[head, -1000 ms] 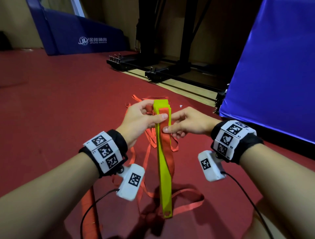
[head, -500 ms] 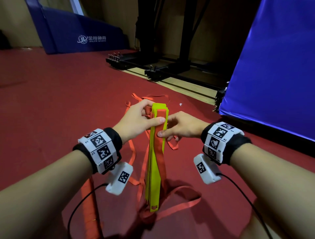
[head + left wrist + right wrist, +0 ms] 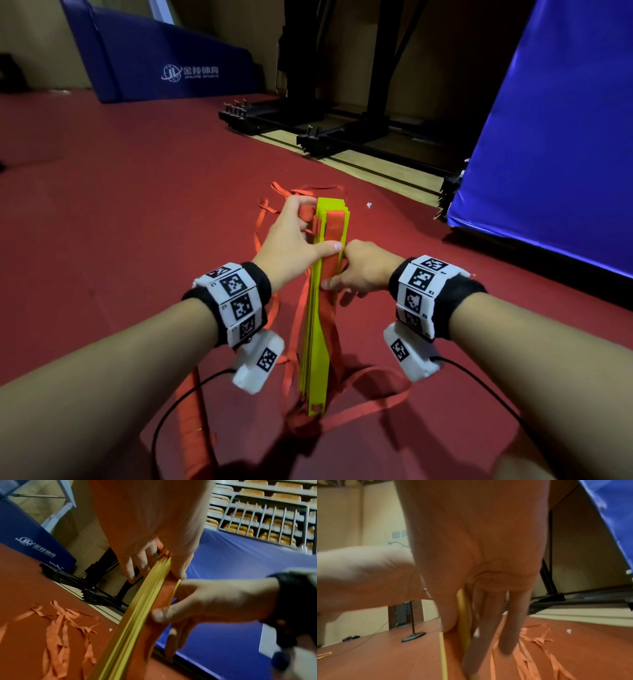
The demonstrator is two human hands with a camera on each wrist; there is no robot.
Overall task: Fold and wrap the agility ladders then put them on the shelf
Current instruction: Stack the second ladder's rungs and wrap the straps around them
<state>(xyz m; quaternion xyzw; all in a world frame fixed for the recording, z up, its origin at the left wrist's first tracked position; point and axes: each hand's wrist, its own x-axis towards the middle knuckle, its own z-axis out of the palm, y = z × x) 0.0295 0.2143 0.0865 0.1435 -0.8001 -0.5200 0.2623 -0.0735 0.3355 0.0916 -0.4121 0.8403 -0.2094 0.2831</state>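
Above a red floor (image 3: 120,212), a person holds a stack of yellow ladder rungs (image 3: 317,342) upright, its lower end at the floor, a red strap (image 3: 334,236) laid along its face. The left hand (image 3: 291,240) grips the top, thumb across the strap; the right hand (image 3: 363,270) pinches strap against rungs lower down. Loose straps (image 3: 58,631) trail behind the stack. Should either grip ease, the rungs would likely fan apart or the trailing webbing snag the wrap.
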